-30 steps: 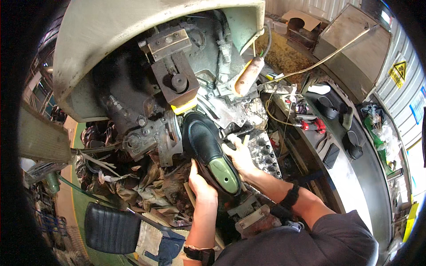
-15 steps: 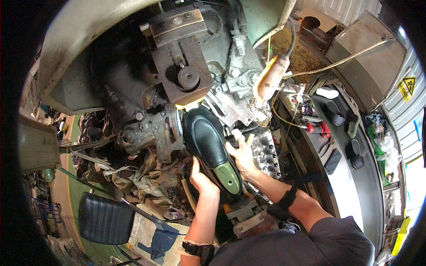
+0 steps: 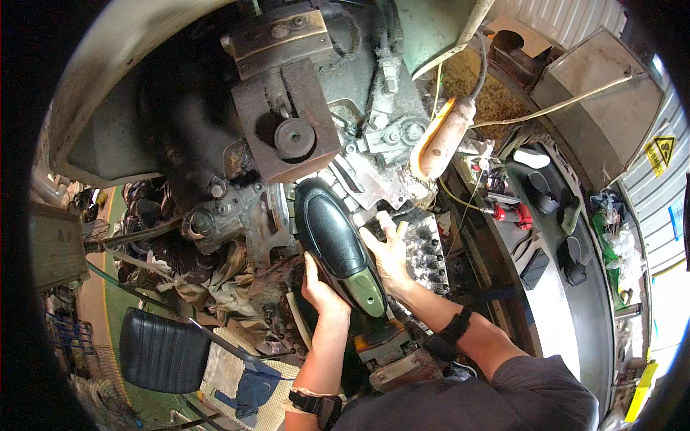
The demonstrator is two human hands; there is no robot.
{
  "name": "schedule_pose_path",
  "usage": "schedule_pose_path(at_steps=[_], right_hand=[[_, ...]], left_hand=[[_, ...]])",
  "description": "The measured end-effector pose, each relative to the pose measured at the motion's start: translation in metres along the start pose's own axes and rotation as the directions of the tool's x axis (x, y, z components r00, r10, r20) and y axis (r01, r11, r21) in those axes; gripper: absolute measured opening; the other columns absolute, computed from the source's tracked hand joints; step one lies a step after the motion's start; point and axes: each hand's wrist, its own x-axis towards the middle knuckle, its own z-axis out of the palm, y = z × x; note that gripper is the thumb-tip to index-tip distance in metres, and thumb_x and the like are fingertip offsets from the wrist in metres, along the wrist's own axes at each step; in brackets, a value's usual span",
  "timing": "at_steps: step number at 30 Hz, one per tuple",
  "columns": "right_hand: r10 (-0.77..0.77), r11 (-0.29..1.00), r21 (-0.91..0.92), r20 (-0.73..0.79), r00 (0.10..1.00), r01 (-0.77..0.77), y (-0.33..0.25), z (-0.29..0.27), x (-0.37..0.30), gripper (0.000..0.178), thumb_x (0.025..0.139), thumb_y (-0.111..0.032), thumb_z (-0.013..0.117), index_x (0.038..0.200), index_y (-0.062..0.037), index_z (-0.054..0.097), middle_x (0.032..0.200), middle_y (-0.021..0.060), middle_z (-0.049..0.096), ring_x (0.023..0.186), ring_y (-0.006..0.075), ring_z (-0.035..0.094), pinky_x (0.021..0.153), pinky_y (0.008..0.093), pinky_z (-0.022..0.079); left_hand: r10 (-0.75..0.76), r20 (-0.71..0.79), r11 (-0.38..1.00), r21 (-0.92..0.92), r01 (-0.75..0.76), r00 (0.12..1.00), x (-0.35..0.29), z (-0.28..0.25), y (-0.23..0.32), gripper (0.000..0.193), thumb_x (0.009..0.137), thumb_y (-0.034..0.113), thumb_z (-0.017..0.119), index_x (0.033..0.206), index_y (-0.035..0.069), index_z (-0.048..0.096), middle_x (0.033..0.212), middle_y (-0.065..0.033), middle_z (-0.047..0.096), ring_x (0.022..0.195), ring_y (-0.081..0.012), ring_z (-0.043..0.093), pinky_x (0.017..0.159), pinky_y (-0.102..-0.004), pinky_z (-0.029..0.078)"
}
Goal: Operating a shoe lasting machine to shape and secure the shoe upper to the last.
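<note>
A black leather shoe upper is stretched over a green shoe last. Its toe points away from me, just below the dark metal block of a machine. My left hand cups the shoe's left side, thumb along the edge, the other fingers largely hidden beneath. Beside the opposite edge is my right hand; its thumb is close against the shoe, and the other fingers reach forward, apart, with a white covering on one fingertip. Metal plates of the machine flank the toe.
A lamp hangs right of the block. Several knobs line a panel beside my right hand. On the right, a curved bench carries shoe parts, a phone and a red tool. A black chair stands at lower left.
The view has shifted slightly, and the machine block now appears lower and further left. The yellow glow at the shoe's toe is no longer visible. Both hands keep nearly the same places beside the shoe.
</note>
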Motion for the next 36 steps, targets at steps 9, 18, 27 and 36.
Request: schedule_pose_path(at_steps=[9, 18, 27, 36], right_hand=[[0.065, 0.978, -0.192, -0.073, 0.995, -0.078, -0.025, 0.002, -0.014, 0.068, 0.09, -0.031, 0.074, 0.143, 0.0021, 0.048, 0.156, 0.0309, 0.027, 0.15, 0.0329, 0.021, 0.114, 0.0329, 0.03], [-0.027, 0.88, -0.474, -0.057, 0.998, -0.003, 0.003, -0.172, 0.037, 0.06, 0.093, -0.018, 0.071, 0.138, 0.0069, 0.041, 0.116, 0.0206, 0.07, 0.105, 0.0239, 0.068, 0.092, 0.0317, 0.052], [0.165, 0.614, -0.739, -0.224, 0.96, -0.278, 0.05, -0.249, 0.056, 0.095, 0.082, -0.011, 0.071, 0.155, -0.002, 0.012, 0.123, 0.0266, 0.066, 0.114, 0.0361, 0.065, 0.096, 0.0383, 0.052], [0.351, 0.678, -0.652, -0.117, 0.929, -0.339, 0.081, -0.251, 0.035, 0.104, 0.081, -0.013, 0.073, 0.156, 0.0024, 0.003, 0.128, 0.0174, 0.066, 0.115, 0.0255, 0.063, 0.1, 0.0356, 0.047]], left_hand=[[-0.201, 0.119, 0.979, -0.006, 0.203, 0.972, -0.007, -0.001, 0.007, 0.045, 0.103, 0.041, 0.052, 0.128, 0.005, 0.062, 0.127, -0.007, 0.065, 0.112, -0.024, 0.063, 0.1, -0.0399, 0.048], [0.096, -0.138, 0.924, 0.379, -0.036, 0.986, -0.02, -0.132, 0.065, 0.044, 0.093, 0.033, 0.07, 0.121, 0.002, 0.058, 0.112, -0.0094, 0.062, 0.1, -0.0218, 0.06, 0.093, -0.0376, 0.05], [0.215, -0.255, 0.929, 0.35, -0.117, 0.943, -0.054, -0.197, 0.087, 0.041, 0.093, 0.033, 0.07, 0.117, 0.002, 0.059, 0.101, -0.0058, 0.06, 0.094, -0.0192, 0.059, 0.089, -0.0358, 0.05], [0.182, -0.305, 0.934, 0.35, -0.068, 0.935, -0.054, -0.22, 0.065, 0.036, 0.094, 0.033, 0.07, 0.113, 0.005, 0.06, 0.099, -0.0062, 0.06, 0.092, -0.0202, 0.059, 0.088, -0.0351, 0.052]])
